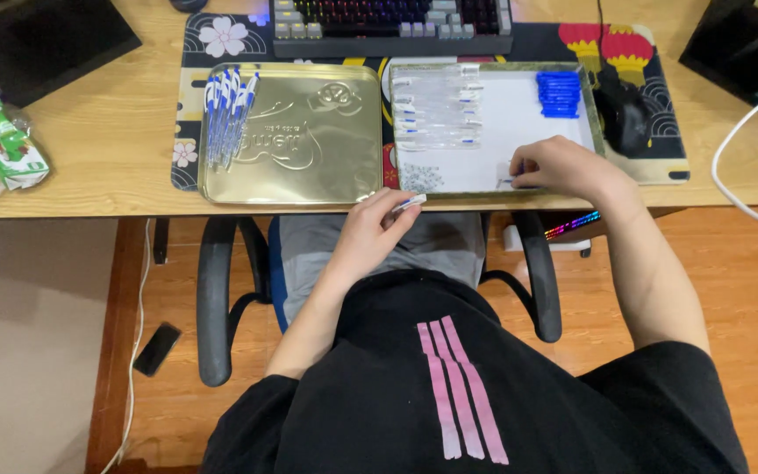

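Left hand (370, 233) pinched on small white-and-blue pen part (410, 203) at desk edge, 6 o'clock of gold metal tin lid (296, 136). Right hand (563, 167), fingers curled tog. on tiny pieces, white shallow tray (506, 123) at 5 o'clock corner.

From my remote seat I read the light wooden counter (116, 132) as matt, with a fine grain. The gold rectangular metal lid (326, 140) on it is glossy and embossed, throwing soft reflections. The white-lined shallow tray (519, 123) looks matt, like paper or painted tin. The clear pen barrels (436, 114) are shiny see-through plastic, the blue caps (559, 94) opaque plastic. My left grip (370, 233) pinches a smooth white plastic piece (410, 204). The black shirt (484, 412) is soft matt cloth.
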